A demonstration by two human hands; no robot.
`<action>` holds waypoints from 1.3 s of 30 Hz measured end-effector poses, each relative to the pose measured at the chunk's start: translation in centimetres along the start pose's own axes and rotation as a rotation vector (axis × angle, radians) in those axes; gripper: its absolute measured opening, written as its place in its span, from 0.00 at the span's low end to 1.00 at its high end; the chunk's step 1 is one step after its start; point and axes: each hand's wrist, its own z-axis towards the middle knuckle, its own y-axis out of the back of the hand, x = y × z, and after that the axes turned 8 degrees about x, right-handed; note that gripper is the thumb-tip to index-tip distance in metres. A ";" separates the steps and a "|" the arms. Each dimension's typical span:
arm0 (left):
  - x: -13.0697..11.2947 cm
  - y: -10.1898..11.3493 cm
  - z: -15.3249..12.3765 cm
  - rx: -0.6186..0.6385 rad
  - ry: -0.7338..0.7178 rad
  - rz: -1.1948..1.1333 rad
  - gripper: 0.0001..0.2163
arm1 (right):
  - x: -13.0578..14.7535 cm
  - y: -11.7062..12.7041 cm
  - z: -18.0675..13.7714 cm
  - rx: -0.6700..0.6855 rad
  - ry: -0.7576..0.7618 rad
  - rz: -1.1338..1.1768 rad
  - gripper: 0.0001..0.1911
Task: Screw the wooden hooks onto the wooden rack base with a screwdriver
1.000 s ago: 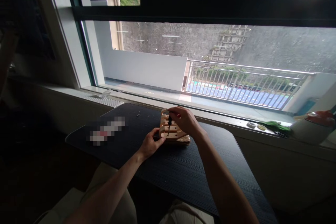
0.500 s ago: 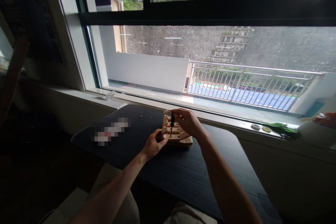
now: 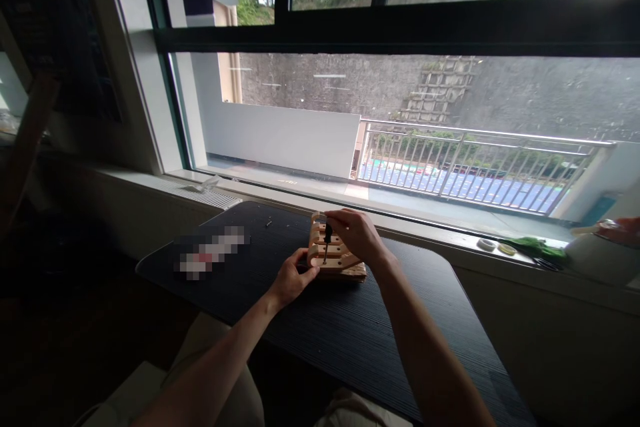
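Observation:
A slatted wooden piece (image 3: pixel 327 266) with curved ends and dark holes lies on the dark table, over a brown layer whose kind I cannot make out. My left hand (image 3: pixel 293 275) grips its near left corner, thumb in front and fingers partly hidden behind. Above the slats, my right hand (image 3: pixel 354 230) is closed around the top of a screwdriver (image 3: pixel 327 235) with a black handle. The screwdriver stands nearly upright, its tip down at a hole in the nearest slat. Whether a screw sits under the tip is too small to tell.
The dark table (image 3: pixel 400 320) stands against the window sill. Small screw-like bits (image 3: pixel 269 223) lie near its far edge, and a blurred-out object (image 3: pixel 213 253) is at left. Tape rolls (image 3: pixel 487 244) and a green cloth (image 3: pixel 533 247) rest on the sill at right.
The view has tilted very slightly. My right hand has shifted a little at the screwdriver's top, while the screwdriver's tip stays at the same hole. My left hand keeps its hold.

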 end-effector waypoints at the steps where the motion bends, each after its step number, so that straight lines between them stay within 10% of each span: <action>1: 0.0 0.0 0.0 0.002 0.001 0.000 0.11 | 0.1 -0.1 0.0 0.001 0.000 0.000 0.12; 39: -0.2 0.0 -0.1 0.005 0.021 -0.024 0.13 | 0.1 -0.2 0.0 -0.015 -0.115 -0.010 0.09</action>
